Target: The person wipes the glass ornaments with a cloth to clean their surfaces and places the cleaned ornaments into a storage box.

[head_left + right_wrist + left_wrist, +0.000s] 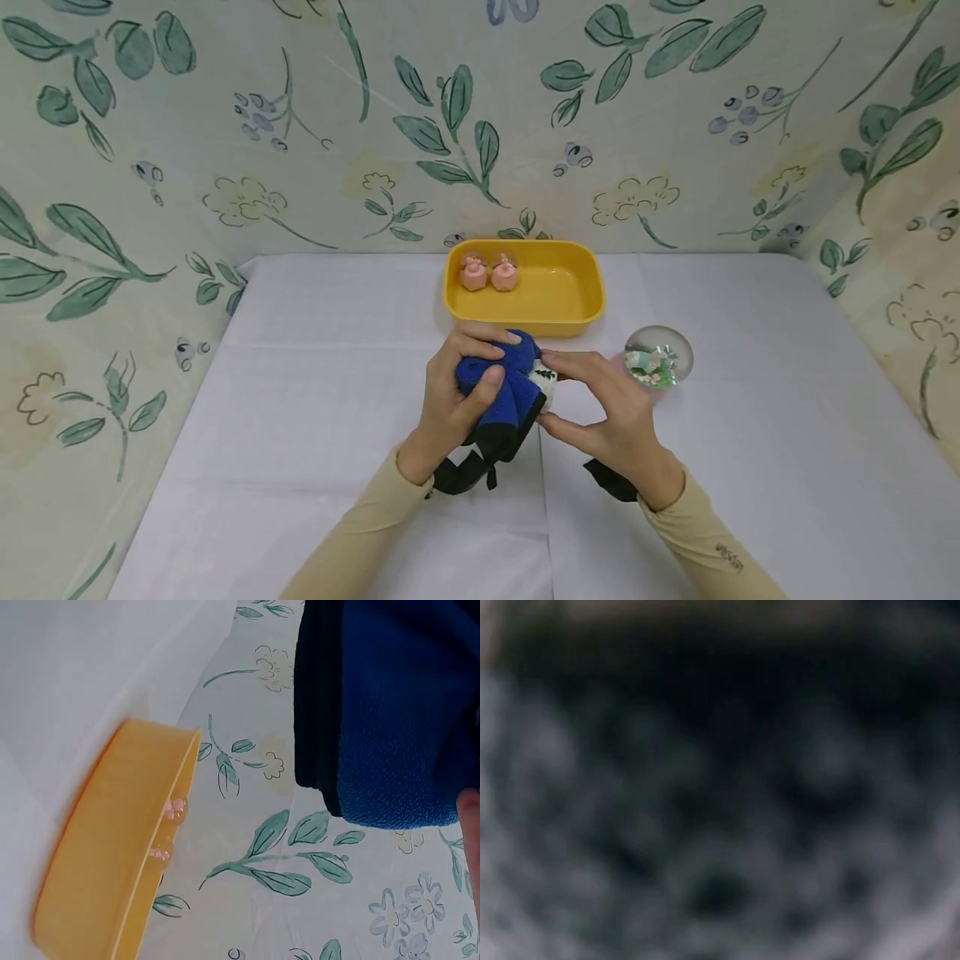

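Above the table, my left hand (459,387) grips a fuzzy blue cloth (513,408) with a black border, bunched up in its fingers. Out of the cloth's right side shows a white object (546,383) with dark green markings; the rest of it is covered. My right hand (615,408) pinches this white part between thumb and fingers. In the right wrist view the blue cloth (405,720) hangs at upper right, with one fingertip beside it. The left wrist view is dark and blurred, so nothing can be made out there.
Behind the hands stands a yellow tray (525,327) with two small pink pieces (473,273) under clear domes in its left part. A clear globe (660,357) with flowers inside sits right of the tray, near the right hand. Patterned fabric (465,125) hangs behind the white-covered table (337,350).
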Motion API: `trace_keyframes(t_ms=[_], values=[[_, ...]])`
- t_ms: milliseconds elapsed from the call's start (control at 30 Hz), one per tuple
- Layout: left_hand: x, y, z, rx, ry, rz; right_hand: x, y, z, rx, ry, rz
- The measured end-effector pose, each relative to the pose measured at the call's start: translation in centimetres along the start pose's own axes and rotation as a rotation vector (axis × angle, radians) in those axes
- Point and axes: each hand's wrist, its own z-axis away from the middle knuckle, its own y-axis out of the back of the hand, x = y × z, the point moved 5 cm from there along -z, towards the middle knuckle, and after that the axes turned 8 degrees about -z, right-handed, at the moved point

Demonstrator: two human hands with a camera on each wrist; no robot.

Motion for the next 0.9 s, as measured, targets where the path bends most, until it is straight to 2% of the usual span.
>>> trace_keyframes(t_ms=[133, 333, 367, 433, 467, 533, 700, 800, 900], values=[[0.1, -0.2, -0.1, -0.005, -0.030, 0.011, 0.3, 0.1, 0.2, 0.028, -0.105, -0.109], [0.1, -0.4, -0.2, -0.004, -0.052, 0.003, 1.0, -0.1, 0.6, 0.068, -0.430, -0.378], [0.1, -0.4, -0.2, 0.000, -0.045, 0.000, 1.0, -0.2, 0.7, 0.070, -0.467, -0.398], [0.0, -0.4, -0.2, 0.014, -0.031, -0.002, 0.9, -0.2, 0.6, 0.058, -0.491, -0.394], [-0.1, -0.3, -0.1, 0.023, -0.023, -0.003, 0.9, -0.3, 0.5, 0.045, -0.487, -0.373], [-0.3, -0.2, -0.1, 0.038, -0.005, -0.007, 0.7, -0.4, 0.3, 0.020, -0.427, -0.316], [-0.5, 0.1, -0.1, 0.066, 0.039, -0.004, 0.2, -0.6, -0.1, -0.036, -0.198, -0.168], [-0.5, 0.1, -0.1, 0.068, 0.057, 0.009, -0.1, -0.4, -0.2, -0.038, -0.073, -0.081], [-0.5, 0.1, -0.1, 0.051, 0.066, 0.027, -0.1, -0.2, -0.3, -0.021, 0.000, -0.009]])
